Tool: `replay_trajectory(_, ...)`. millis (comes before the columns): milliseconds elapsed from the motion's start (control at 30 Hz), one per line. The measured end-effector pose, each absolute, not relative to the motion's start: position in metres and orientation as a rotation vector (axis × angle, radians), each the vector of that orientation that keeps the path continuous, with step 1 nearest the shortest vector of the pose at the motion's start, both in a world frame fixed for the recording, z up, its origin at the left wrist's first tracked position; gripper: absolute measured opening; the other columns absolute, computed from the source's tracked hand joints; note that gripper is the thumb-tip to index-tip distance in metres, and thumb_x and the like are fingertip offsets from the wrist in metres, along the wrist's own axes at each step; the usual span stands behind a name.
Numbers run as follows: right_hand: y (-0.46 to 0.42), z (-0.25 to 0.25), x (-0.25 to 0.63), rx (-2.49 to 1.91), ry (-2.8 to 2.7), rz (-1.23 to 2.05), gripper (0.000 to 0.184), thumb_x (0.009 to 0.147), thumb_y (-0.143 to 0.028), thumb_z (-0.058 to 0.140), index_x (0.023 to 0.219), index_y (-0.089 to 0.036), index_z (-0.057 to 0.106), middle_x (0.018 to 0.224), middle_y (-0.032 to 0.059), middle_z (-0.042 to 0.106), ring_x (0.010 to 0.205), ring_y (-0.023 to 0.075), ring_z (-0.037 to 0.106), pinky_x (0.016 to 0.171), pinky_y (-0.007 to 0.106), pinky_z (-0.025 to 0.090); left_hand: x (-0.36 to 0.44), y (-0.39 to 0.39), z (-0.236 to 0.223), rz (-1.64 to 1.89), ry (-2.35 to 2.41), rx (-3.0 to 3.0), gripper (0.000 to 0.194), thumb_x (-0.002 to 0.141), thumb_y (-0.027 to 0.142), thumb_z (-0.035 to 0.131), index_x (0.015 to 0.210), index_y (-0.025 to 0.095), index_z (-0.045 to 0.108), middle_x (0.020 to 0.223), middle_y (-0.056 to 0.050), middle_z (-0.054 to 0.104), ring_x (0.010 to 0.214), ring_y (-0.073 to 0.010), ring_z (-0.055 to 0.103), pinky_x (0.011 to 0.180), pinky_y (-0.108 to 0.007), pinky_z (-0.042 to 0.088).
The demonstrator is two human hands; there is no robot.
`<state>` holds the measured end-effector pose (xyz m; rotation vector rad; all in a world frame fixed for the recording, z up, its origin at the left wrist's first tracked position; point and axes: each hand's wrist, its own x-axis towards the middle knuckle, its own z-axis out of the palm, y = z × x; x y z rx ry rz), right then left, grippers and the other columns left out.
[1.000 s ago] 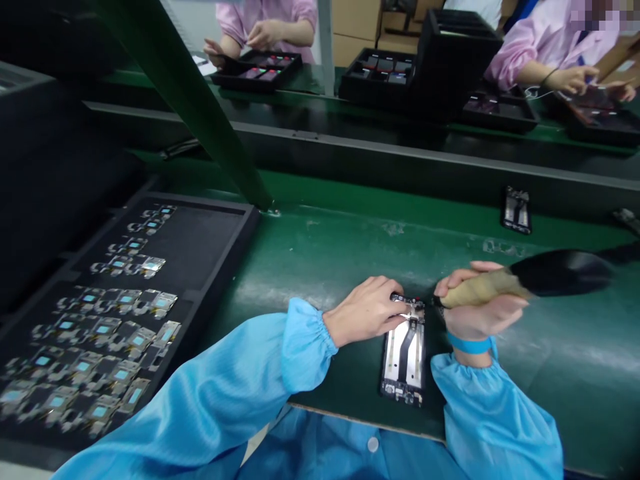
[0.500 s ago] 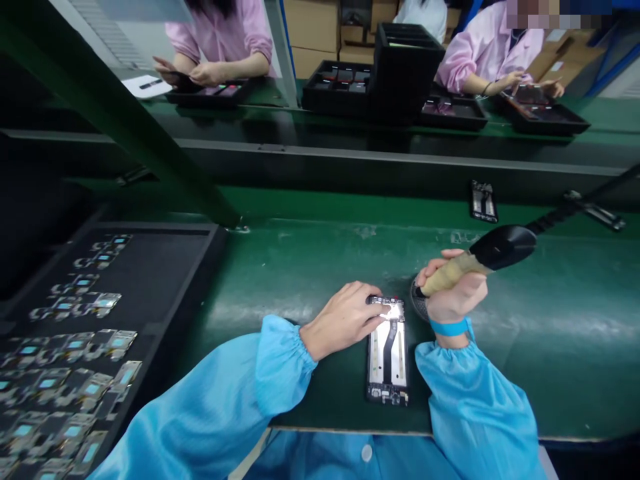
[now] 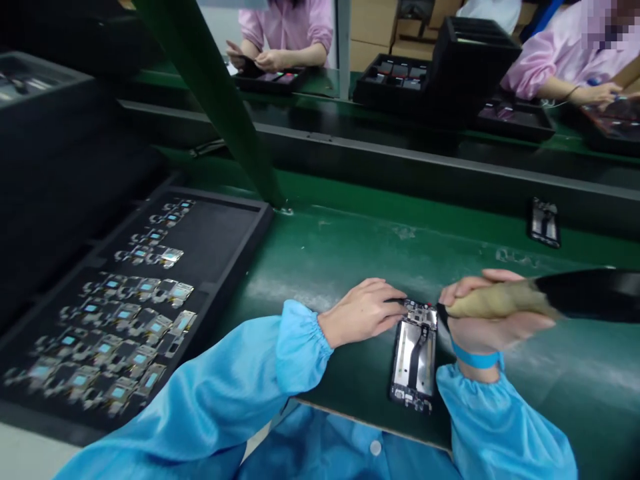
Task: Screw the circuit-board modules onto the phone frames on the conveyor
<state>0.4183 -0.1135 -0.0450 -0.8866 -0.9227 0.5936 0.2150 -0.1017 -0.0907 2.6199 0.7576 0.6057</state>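
An open phone frame [image 3: 415, 357] lies lengthwise on the green belt [image 3: 340, 260] just in front of me. My left hand [image 3: 363, 310] rests at its top left corner, fingertips pinched together on the frame's upper edge. My right hand [image 3: 487, 313] is wrapped round the tan taped grip of a black power screwdriver [image 3: 540, 297], which lies nearly level, its tip at the frame's top right corner. Both arms wear light blue sleeves, and a blue strap circles my right wrist.
A black tray [image 3: 220, 253] with several small camera modules sits at my left. A slanted green post [image 3: 220, 100] rises behind it. Another phone frame [image 3: 545, 223] lies further along the belt. Across the line, two people in pink work over black trays [image 3: 395, 77].
The view swung left then back right. My hands stay at the top of the phone frame; the screwdriver has dropped to nearly level, its tip now at the frame's corner.
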Motion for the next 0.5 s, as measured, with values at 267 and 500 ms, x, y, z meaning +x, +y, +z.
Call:
replay_trajectory(267,-0.111,-0.066,0.4,-0.902,-1.036,0.702,0.072,0.086,-0.093,0.048,0.105,-0.024,0.06,0.061,-0.0034,0.058,0.042,0.018,0.054,0.041,0.033,0.046,0.216,-0.103,-0.089,0.597,0.731,2.667,0.027,0.11,0.033,0.056,0.127,0.023,0.075,0.137,-0.008,0.071,0.123,-0.0237,0.066,0.116,-0.045,0.046)
replay_trajectory(500,-0.112,-0.071,0.402,-0.883,-1.069,0.697,0.069,0.089,-0.089,0.048,0.106,-0.023,0.06,0.062,-0.0028,0.058,0.043,0.0179,0.054,0.042,0.034,0.047,0.216,-0.103,-0.089,0.608,0.734,2.667,0.028,0.111,0.034,0.055,0.126,0.023,0.075,0.135,-0.008,0.071,0.123,-0.0235,0.066,0.114,-0.044,0.047)
